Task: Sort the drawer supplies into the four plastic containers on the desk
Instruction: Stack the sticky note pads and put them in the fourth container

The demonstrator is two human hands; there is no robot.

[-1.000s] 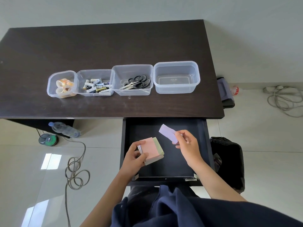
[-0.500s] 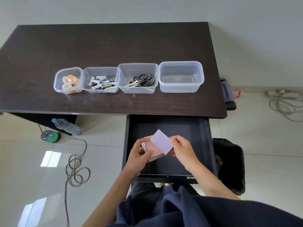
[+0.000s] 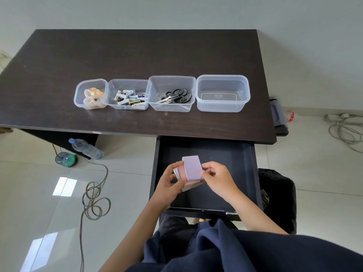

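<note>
Over the open dark drawer (image 3: 231,154), my left hand (image 3: 169,183) grips a stack of pastel sticky-note pads (image 3: 191,168) from its left side. A purple pad lies on top of the stack. My right hand (image 3: 218,178) pinches the stack's right edge. Four clear plastic containers stand in a row on the desk (image 3: 137,55). The leftmost container (image 3: 78,99) holds tape rolls, the second container (image 3: 112,89) holds batteries, the third container (image 3: 170,81) holds black scissors, and the rightmost container (image 3: 223,79) has nothing in it.
A water bottle (image 3: 85,148), a round device (image 3: 65,159) and a coiled cable (image 3: 94,203) lie on the tiled floor at the left. A black bag (image 3: 279,193) sits to the right of the drawer. Cables (image 3: 345,130) lie at the far right.
My right hand brought the purple pad onto the pink stack held by my left hand. Both hands now hold the combined stack together.
</note>
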